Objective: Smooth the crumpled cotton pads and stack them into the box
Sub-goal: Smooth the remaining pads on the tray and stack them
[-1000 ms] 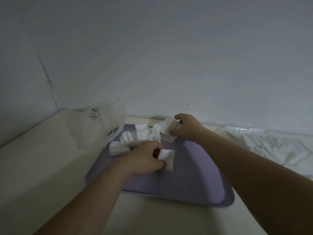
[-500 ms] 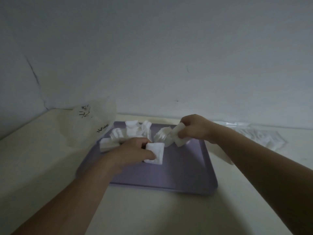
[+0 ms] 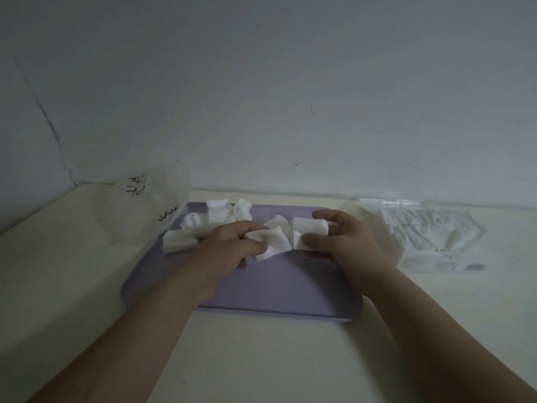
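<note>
Both of my hands are over a lilac tray (image 3: 270, 292). My left hand (image 3: 229, 245) pinches a crumpled white cotton pad (image 3: 273, 241) by its left edge. My right hand (image 3: 340, 242) holds a folded white pad (image 3: 309, 226) between thumb and fingers, right beside the first pad. Several more crumpled pads (image 3: 215, 219) lie along the tray's far left part. The clear box (image 3: 430, 237) with white pads inside stands to the right of the tray.
A crinkled plastic bag (image 3: 139, 210) with black writing lies at the tray's far left corner. The cream table (image 3: 261, 359) meets a pale wall just behind the tray and box.
My hands have come together over the tray's middle. The left hand's pad is partly spread out now, and the right hand's pad has been brought down next to it.
</note>
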### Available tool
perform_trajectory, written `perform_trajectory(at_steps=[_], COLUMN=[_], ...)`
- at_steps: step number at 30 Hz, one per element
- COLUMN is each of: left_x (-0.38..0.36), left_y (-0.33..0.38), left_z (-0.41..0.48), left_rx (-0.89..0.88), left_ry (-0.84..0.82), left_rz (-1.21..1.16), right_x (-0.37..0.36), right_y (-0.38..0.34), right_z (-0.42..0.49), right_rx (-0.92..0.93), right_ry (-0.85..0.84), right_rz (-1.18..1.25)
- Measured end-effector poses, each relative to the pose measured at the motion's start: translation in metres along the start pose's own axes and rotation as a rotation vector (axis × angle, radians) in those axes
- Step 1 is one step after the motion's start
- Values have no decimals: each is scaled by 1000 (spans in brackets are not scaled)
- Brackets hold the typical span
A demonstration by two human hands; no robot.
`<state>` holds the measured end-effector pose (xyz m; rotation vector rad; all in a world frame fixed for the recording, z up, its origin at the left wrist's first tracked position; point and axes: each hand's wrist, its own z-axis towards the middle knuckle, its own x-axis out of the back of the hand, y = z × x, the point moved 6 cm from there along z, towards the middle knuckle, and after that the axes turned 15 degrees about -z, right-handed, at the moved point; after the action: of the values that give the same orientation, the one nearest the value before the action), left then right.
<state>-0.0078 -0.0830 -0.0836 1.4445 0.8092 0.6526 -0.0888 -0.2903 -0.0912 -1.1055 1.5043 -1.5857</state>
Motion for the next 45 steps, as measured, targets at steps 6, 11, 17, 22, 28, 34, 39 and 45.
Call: perform_trajectory(at_steps=[6, 11, 17, 22, 28, 34, 39, 45], left_x=[-23, -31, -29, -28, -20, -20, -22, -25], left_y=[-1, -8, -6, -4, -8, -14, -18, -17], left_z=[4, 3, -2, -5, -6, -7, -4, -5], left_rx=[-91, -141, -185, -235, -207, -212, -195, -178], left_ry=[-31, 26, 127, 185, 128, 103, 63, 101], left_rz=[-161, -103, -101, -74, -61, 114, 146, 147], right_x=[-5, -13, -22, -26, -17, -14, -21, -27], right_y=[0, 8, 7, -4, -3, -4, -6, -6], right_z=[-9, -10, -17, -25, -20, -20, -27, -29], right_rx=[85, 108, 135, 122, 286, 414, 454, 454], right_ry=[-105, -174, -249, -338, -189, -41, -74, -137], right_rz=[-38, -23, -3, 170, -44, -533, -735, -811])
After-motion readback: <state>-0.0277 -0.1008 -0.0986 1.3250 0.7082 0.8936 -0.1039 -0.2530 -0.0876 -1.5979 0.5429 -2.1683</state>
